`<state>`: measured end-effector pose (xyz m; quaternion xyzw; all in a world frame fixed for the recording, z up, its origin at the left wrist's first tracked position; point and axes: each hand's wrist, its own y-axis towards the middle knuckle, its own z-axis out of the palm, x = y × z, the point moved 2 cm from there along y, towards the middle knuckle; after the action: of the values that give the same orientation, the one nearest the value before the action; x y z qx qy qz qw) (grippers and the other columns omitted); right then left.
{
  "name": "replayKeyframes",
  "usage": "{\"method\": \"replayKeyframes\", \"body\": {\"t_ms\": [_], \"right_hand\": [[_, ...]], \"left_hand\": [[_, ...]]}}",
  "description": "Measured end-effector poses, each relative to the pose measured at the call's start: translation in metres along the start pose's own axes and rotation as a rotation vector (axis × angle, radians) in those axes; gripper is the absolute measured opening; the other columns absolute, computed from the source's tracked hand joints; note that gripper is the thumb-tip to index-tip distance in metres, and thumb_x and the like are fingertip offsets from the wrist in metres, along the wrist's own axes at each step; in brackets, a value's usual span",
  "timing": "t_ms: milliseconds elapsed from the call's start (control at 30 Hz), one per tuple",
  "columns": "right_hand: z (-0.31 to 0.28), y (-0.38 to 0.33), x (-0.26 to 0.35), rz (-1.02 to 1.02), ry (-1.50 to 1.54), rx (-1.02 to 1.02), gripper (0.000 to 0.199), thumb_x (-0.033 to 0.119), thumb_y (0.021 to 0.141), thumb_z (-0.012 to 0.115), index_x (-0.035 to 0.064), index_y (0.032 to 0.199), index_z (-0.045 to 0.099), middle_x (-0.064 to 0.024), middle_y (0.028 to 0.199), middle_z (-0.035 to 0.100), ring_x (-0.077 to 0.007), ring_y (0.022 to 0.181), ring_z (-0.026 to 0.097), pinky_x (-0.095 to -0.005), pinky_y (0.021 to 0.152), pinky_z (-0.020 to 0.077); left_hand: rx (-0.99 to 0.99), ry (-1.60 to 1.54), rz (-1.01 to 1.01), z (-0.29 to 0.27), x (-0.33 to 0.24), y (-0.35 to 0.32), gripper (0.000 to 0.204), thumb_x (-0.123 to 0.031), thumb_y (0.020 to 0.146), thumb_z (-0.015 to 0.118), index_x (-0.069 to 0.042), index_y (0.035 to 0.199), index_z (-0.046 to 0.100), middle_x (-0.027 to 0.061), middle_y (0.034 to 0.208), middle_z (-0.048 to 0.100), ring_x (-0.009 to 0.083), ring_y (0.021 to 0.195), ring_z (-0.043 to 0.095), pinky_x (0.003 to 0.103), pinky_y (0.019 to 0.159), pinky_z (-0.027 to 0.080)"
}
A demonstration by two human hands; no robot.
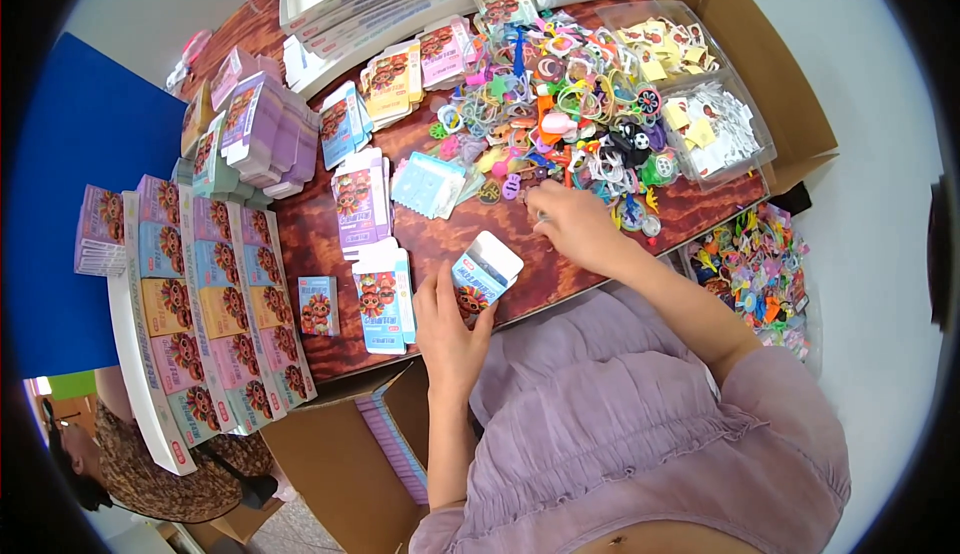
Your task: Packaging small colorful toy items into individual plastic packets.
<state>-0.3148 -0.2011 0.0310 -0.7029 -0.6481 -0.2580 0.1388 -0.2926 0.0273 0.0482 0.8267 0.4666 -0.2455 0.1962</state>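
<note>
Dark reddish wood with a glossy grain makes up the table (440, 244), which fills most of the head view and carries everything else. Along its left side lies a long display tray (150, 374) packed with rows of small printed boxes in purple, blue, yellow and pink. Toward the far right sits a broad heap of small plastic toys (570, 104), rings and loops in many bright colours, with a clear plastic bin (740, 144) of yellow and white paper pieces just beyond it. Flat, unfolded box blanks (362, 199) lie in short stacks across the middle of the table.

The small box (484, 274) is at the near edge of the table, just in front of the person. It is upright and tilted a little, blue on its sides, with a cartoon picture on the front face; its white top flap stands open, so the pale inside shows.

The left hand (450, 329) is wrapped around the lower part of that box, thumb at the front, fingers behind. The right hand (570, 224) rests on the table at the near rim of the toy heap, fingers curled in and pinched together; whether a toy is between them cannot be made out.
</note>
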Motion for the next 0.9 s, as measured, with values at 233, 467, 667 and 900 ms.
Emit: {"method": "replayKeyframes", "body": {"t_ms": [233, 467, 667, 900], "right_hand": [[-0.007, 0.004, 0.035, 0.388, 1.069, -0.05, 0.013, 0.006, 0.086, 0.069, 0.005, 0.089, 0.057, -0.0012, 0.069, 0.061, -0.0047, 0.047, 0.051, -0.0211, 0.04, 0.0384], [-0.002, 0.004, 0.044, 0.018, 0.505, 0.121, 0.02, 0.008, 0.077, 0.072, 0.0023, 0.095, 0.064, -0.0091, 0.081, 0.064, -0.0263, 0.074, 0.065, -0.0398, 0.064, 0.0502], [-0.033, 0.017, 0.053, 0.257, 1.235, 0.357, 0.027, -0.001, 0.086, 0.061, 0.0004, 0.112, 0.059, -0.0059, 0.096, 0.061, -0.0116, 0.078, 0.064, -0.0236, 0.059, 0.0523], [-0.041, 0.007, 0.052, -0.099, 0.598, 0.115, 0.029, -0.005, 0.076, 0.062, 0.0005, 0.104, 0.062, -0.0103, 0.105, 0.061, -0.0239, 0.103, 0.06, -0.0363, 0.088, 0.0484]], "left_hand": [[0.044, 0.003, 0.008, 0.006, -0.016, 0.003, 0.076, -0.017, 0.073, 0.081, 0.001, 0.136, 0.043, 0.021, 0.125, 0.05, 0.0391, 0.115, 0.049, 0.045, 0.093, 0.045], [-0.003, 0.004, 0.034, 0.011, -0.019, 0.002, 0.074, -0.017, 0.075, 0.08, 0.001, 0.135, 0.042, 0.0201, 0.124, 0.05, 0.0383, 0.113, 0.051, 0.045, 0.091, 0.046], [0.034, -0.112, -0.029, 0.011, -0.021, 0.0, 0.075, -0.016, 0.072, 0.082, -0.001, 0.134, 0.044, 0.0196, 0.124, 0.05, 0.0375, 0.114, 0.051, 0.044, 0.091, 0.046], [0.058, -0.315, -0.053, 0.012, -0.019, -0.002, 0.074, -0.013, 0.069, 0.083, -0.002, 0.132, 0.046, 0.018, 0.116, 0.054, 0.0368, 0.108, 0.055, 0.043, 0.092, 0.046]]}}
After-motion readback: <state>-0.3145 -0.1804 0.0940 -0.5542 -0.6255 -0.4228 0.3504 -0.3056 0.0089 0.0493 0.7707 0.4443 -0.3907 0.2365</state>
